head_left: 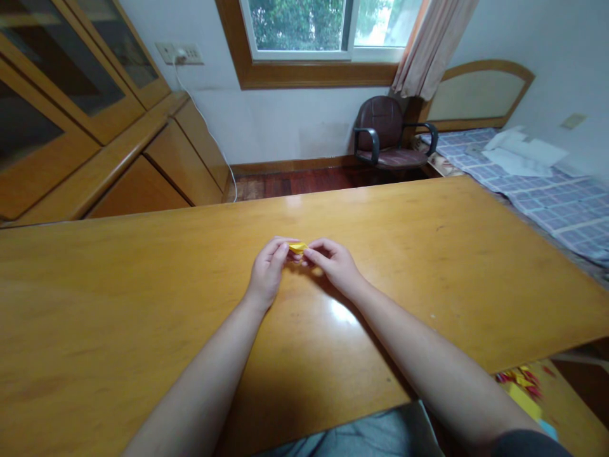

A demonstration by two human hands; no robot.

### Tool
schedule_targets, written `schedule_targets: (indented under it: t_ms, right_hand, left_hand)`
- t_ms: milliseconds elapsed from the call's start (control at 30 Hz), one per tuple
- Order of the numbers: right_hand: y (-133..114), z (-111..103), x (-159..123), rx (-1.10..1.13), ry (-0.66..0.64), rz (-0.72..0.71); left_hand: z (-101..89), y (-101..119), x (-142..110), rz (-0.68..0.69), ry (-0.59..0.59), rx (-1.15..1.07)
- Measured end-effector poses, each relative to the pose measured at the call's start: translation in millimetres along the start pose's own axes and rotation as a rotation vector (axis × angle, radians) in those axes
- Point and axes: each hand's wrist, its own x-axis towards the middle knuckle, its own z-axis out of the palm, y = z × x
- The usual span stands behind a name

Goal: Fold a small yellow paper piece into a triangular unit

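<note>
A small yellow piece of folded paper is held just above the wooden table, near its middle. My left hand grips its left end between thumb and fingers. At its right end, the thumb and forefinger of my right hand pinch the edge. Both hands are close together, and the fingers partly cover the paper, so its full shape cannot be made out.
Below the table's right edge, a lower surface bears small red and yellow pieces and a yellow sheet. Beyond the table stand a brown armchair and a bed. Wooden cabinets line the left side.
</note>
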Motion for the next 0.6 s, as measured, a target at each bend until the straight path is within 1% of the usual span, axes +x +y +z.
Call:
schedule_targets:
  t_ms: [133,200,467,600]
  right_hand:
    - [2.8,-1.0,0.2,-0.024,-0.034,-0.032]
    - [3.0,-1.2,0.3,-0.033,-0.037,-0.038]
    - [2.8,-1.9,0.7,-0.052,-0.020,-0.048]
    - [3.4,-2.5,0.6,-0.062,-0.008,-0.041]
  left_hand:
    - [0.9,3.1,0.7,0.041,-0.008,0.102]
    - [1.1,4.3,1.2,0.040,-0.011,0.117]
    - [0.0,0.6,1.5,-0.032,0.000,0.011]
    - [-1.6,-2.9,1.8,-0.054,-0.001,0.002]
